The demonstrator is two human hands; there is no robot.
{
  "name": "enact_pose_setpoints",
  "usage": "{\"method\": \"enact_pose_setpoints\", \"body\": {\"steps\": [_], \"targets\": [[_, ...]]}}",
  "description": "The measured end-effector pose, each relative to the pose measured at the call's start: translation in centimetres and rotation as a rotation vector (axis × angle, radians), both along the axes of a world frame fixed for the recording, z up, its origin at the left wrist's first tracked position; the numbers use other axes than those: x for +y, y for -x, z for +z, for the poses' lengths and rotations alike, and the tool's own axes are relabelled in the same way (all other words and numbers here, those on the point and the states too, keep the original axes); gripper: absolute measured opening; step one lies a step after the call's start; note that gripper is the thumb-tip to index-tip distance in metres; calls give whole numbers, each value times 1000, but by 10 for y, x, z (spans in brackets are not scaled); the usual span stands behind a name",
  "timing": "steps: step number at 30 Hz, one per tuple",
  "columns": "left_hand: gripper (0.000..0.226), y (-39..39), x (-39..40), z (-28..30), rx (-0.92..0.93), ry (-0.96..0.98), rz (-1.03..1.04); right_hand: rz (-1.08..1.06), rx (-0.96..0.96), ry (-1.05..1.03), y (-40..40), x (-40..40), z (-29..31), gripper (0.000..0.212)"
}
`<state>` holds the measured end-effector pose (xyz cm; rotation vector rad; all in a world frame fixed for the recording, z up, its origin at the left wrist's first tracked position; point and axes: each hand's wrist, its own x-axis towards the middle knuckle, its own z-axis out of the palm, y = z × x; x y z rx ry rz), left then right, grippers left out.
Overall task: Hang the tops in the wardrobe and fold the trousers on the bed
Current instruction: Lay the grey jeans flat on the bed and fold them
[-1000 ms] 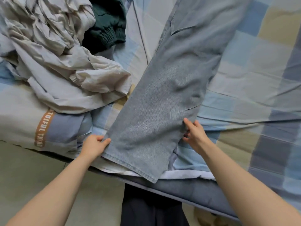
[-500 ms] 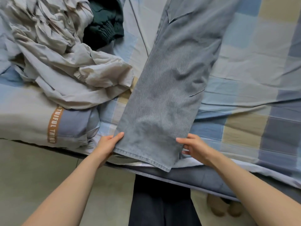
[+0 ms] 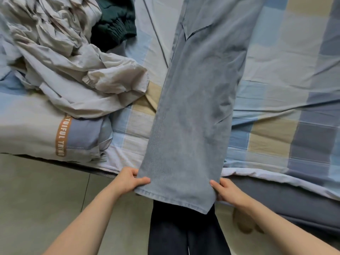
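Observation:
A pair of light grey-blue jeans (image 3: 195, 111) lies lengthwise on the checked bed (image 3: 287, 92), legs stacked, the hem hanging over the bed's near edge. My left hand (image 3: 128, 180) pinches the hem's left corner, thumb on top. My right hand (image 3: 225, 189) grips the hem's right corner. A crumpled pale grey top (image 3: 70, 70) is heaped at the left of the bed, and a dark green garment (image 3: 114, 21) with an elastic cuff lies behind it.
A folded quilt (image 3: 33, 133) with an orange lettered stripe sits at the bed's left front edge. The grey mattress side (image 3: 287, 203) and the greenish tiled floor (image 3: 36, 199) lie below. My dark trouser legs (image 3: 184, 232) stand against the bed.
Both hands slid down the jeans leg to the hem and closed on its two corners. The hem now hangs past the bed edge, nearer to me.

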<state>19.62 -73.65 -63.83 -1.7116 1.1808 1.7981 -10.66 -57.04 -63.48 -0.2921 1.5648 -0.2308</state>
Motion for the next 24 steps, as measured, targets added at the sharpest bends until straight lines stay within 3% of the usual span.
{"method": "enact_pose_setpoints", "body": {"steps": [5, 9, 11, 19, 24], "targets": [[9, -12, 33, -9, -255, 86, -313, 193, 70, -176, -7, 14, 3, 28], [17, -6, 10, -11, -413, 56, -631, 292, 278, -114, 28, -22, -8, 27], [16, 12, -18, -15, -437, 122, -690, 354, 398, -27, 55, -62, -9, 27], [21, 175, -161, -7, -156, 642, -359, 403, 790, 392, 156, -272, -8, 19], [28, 251, -230, -19, -86, 718, -167, 653, 852, 641, 184, -369, -18, 24]]}}
